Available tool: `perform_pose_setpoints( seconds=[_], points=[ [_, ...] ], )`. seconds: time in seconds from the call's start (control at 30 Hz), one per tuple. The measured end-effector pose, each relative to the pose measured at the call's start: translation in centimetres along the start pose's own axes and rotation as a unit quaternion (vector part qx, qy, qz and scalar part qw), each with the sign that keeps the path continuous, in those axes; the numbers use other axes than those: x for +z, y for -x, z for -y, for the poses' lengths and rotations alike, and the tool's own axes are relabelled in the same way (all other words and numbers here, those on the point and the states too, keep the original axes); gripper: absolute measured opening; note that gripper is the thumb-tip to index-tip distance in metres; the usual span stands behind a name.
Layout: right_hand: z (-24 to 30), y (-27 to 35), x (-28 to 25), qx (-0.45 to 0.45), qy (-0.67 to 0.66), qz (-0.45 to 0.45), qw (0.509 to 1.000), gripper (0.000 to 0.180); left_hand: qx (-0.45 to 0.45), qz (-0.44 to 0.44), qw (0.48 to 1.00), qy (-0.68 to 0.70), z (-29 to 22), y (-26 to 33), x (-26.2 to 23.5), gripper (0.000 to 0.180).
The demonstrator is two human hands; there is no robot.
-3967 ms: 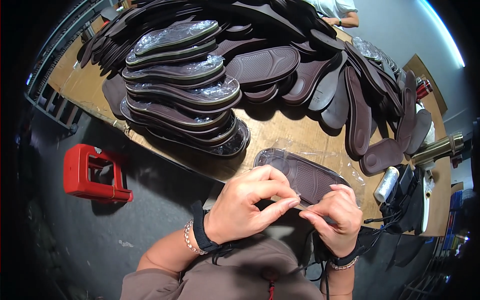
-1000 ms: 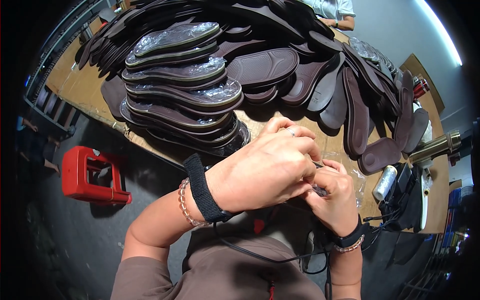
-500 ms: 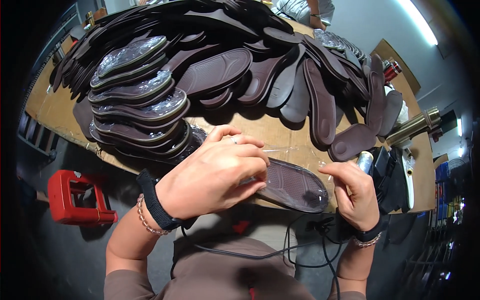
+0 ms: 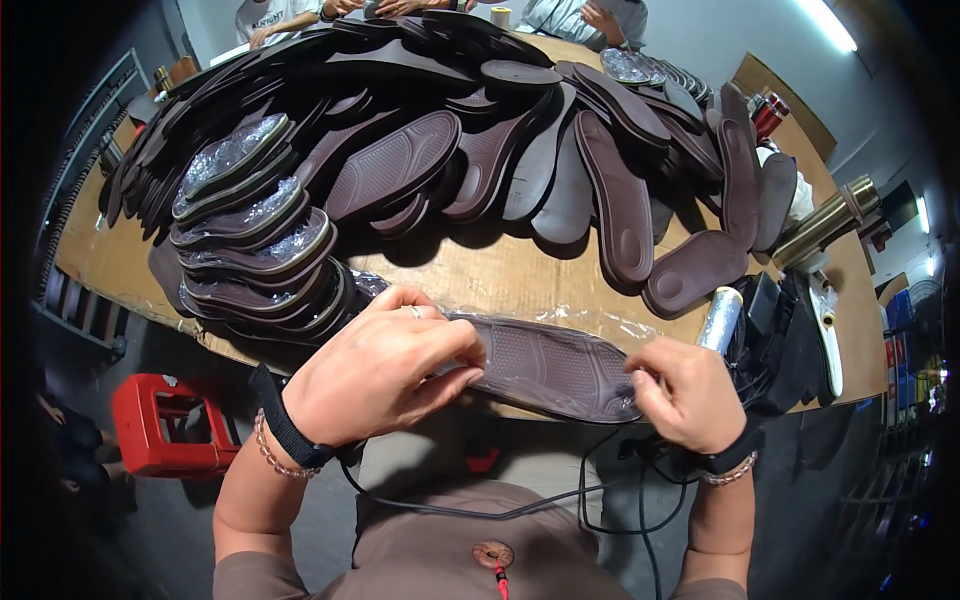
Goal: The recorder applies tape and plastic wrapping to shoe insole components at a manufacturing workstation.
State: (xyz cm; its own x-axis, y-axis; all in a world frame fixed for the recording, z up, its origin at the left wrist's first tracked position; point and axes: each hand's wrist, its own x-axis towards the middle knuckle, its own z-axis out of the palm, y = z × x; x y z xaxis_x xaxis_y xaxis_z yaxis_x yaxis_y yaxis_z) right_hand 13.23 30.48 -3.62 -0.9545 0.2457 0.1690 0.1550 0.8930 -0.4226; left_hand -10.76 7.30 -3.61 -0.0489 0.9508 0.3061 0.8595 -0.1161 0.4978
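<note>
I hold a dark brown insole (image 4: 545, 362) flat between both hands at the near edge of the wooden table (image 4: 500, 272). Clear plastic film (image 4: 590, 322) lies over and along it. My left hand (image 4: 375, 375) grips its left end, fingers curled on top. My right hand (image 4: 690, 392) pinches its right end together with the film. A stack of film-wrapped insoles (image 4: 255, 245) stands just left of my left hand.
A big heap of bare brown insoles (image 4: 520, 150) covers the far table. A roll of film (image 4: 722, 318), a brass-coloured tool (image 4: 825, 225) and black gear sit at right. A red plastic stool (image 4: 160, 425) stands on the floor at left. Other people's hands (image 4: 600, 15) work across the table.
Four seconds ago my hands worked close together at one end of the insole, then they lifted it. Now they have spread apart to its two ends, holding it level with film over it.
</note>
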Motion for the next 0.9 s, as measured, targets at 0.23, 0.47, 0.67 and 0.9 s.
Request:
perform_pose_setpoints(
  seconds=[0.23, 0.47, 0.67, 0.9],
  points=[
    [-1.9, 2.8, -1.4, 0.083, -0.140, -0.021, 0.986, 0.014, 0.014, -0.009, 1.000, 0.006, 0.4, 0.0, 0.0, 0.012],
    [-2.4, 3.5, 0.5, 0.150, -0.247, -0.124, 0.949, 0.016, -0.013, -0.003, 1.000, -0.018, 0.4, -0.3, -0.1, 0.014],
    [-2.3, 3.5, -0.6, 0.074, -0.099, -0.101, 0.987, 0.022, -0.008, 0.014, 0.998, -0.058, 0.0, -1.0, -0.1, 0.013],
    [-1.6, 3.0, -0.9, 0.034, -0.072, -0.132, 0.988, 0.027, -0.019, 0.051, 0.995, -0.086, -0.7, -1.9, -0.8, 0.013]
  ],
)
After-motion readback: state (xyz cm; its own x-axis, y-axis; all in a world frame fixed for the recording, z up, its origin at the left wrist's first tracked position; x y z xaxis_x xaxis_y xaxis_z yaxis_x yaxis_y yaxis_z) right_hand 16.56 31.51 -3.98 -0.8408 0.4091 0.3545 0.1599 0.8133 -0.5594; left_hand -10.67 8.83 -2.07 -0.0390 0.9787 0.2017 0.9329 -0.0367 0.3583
